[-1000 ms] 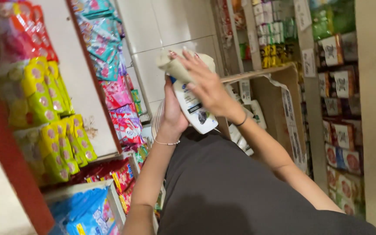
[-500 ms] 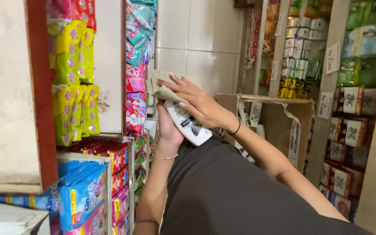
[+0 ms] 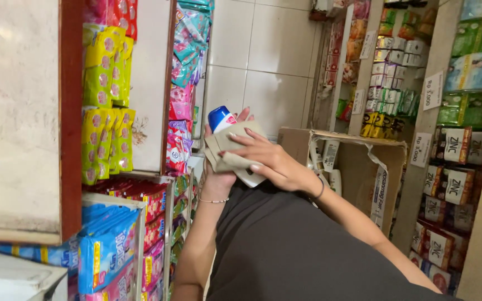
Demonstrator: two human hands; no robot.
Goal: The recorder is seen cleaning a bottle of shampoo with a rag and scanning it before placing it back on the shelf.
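My left hand (image 3: 218, 179) grips a white bottle with a blue cap (image 3: 221, 117) from below and holds it up in front of my dark grey shirt. A folded beige cloth (image 3: 225, 149) is wrapped over the bottle's body. My right hand (image 3: 273, 162) lies on top and presses the cloth against the bottle with spread fingers. Only the cap and a lower corner of the bottle show. Each wrist wears a thin bracelet.
An open cardboard box (image 3: 302, 144) with white bottles inside stands on the tiled floor (image 3: 263, 67) just beyond my hands. Shelves of yellow, pink and blue packets (image 3: 107, 111) flank the left. Racks of small boxes and green packs (image 3: 464, 139) line the right.
The cloth now covers most of the bottle and the blue cap has come into view. My right hand has slid down over the cloth. The view has swung left.
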